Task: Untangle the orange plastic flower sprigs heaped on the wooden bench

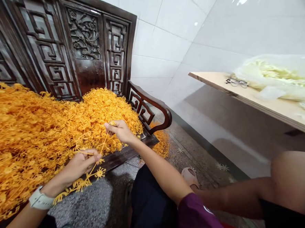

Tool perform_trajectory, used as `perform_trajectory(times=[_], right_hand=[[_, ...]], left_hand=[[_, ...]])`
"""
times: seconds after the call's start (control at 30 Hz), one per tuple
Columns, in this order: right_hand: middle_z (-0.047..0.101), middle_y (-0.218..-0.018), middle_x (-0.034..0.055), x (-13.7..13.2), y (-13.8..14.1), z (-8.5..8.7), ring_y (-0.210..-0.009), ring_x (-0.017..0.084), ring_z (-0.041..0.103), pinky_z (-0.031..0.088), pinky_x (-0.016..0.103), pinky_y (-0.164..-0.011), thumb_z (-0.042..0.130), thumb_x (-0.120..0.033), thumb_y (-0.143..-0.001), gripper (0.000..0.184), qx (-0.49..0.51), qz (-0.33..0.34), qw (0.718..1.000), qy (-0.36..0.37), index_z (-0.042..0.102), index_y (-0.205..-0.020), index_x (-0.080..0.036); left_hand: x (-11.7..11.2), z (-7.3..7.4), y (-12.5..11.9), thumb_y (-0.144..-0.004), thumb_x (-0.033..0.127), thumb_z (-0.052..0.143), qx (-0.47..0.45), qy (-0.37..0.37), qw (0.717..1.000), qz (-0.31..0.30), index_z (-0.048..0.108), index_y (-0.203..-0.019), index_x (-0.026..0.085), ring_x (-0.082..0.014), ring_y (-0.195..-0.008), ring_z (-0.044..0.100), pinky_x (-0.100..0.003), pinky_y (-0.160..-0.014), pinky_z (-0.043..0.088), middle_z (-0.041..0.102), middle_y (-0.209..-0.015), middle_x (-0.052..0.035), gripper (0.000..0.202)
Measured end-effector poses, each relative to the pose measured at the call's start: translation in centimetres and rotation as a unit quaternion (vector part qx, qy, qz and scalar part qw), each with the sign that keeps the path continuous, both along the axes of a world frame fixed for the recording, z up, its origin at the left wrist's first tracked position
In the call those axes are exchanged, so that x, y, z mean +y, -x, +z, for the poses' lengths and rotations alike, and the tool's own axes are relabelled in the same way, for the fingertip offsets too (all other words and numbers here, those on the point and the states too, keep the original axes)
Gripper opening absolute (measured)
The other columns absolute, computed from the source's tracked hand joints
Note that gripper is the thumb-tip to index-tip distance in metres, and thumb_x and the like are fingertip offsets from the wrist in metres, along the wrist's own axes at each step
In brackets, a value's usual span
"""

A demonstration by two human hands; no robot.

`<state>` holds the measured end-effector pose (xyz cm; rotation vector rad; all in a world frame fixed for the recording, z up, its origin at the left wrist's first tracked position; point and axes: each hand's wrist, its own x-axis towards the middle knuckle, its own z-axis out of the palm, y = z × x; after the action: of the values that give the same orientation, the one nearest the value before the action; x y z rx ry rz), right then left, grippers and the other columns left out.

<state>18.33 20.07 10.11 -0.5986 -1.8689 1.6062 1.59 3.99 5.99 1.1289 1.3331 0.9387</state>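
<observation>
A big heap of orange plastic flower pieces (pixel 37 134) covers the seat of a dark carved wooden bench. Above its front edge, my left hand (pixel 80 166), with a pale watch on the wrist, pinches a thin orange plastic flower sprig (pixel 101 173) between thumb and fingers. The sprig's star-shaped ends hang below that hand. My right hand (pixel 119 131) is closed at the upper end of a thin stem that runs up from the left hand. A small orange tip shows at its fingers, partly hidden by them.
The bench's curved armrest (pixel 153 105) stands beyond my right hand. More orange pieces (pixel 162 144) lie on the floor beneath it, near pale star-shaped pieces (pixel 222 166). At right, a wooden tabletop (pixel 208 83) bears glasses (pixel 237 82) and a plastic bag (pixel 279 75). Another person's bare leg (pixel 235 198) is close by.
</observation>
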Motion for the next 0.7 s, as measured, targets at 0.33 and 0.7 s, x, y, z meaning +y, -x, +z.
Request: perform_trajectory(times=[0.33, 0.7], right_hand=[[0.052, -0.058, -0.0018, -0.3, 1.1, 0.4, -0.052, 0.010, 0.045, 0.033, 0.029, -0.058, 0.077, -0.057, -0.081, 0.048, 0.143, -0.125, 0.970, 0.154, 0.059, -0.059, -0.019], [0.046, -0.061, -0.0039, 4.8, -3.2, 2.4, -0.055, 0.011, 0.040, 0.035, 0.027, -0.057, 0.070, -0.042, -0.091, 0.039, 0.171, -0.323, 0.928, 0.067, 0.048, -0.066, -0.022]], left_hand=[[0.7, 1.4, -2.4, -0.080, 0.069, 0.073, -0.067, -0.067, 0.993, 0.065, 0.050, -0.060, 0.021, -0.0101, -0.047, 0.031, -0.025, -0.045, 0.027, 0.037, -0.053, 0.0043, 0.057], [-2.4, 1.9, -2.7, -0.097, 0.051, 0.064, -0.019, -0.115, 0.989, -0.092, 0.068, -0.068, 0.019, -0.0131, -0.055, 0.045, -0.028, -0.057, 0.038, 0.053, -0.060, -0.0003, 0.044]])
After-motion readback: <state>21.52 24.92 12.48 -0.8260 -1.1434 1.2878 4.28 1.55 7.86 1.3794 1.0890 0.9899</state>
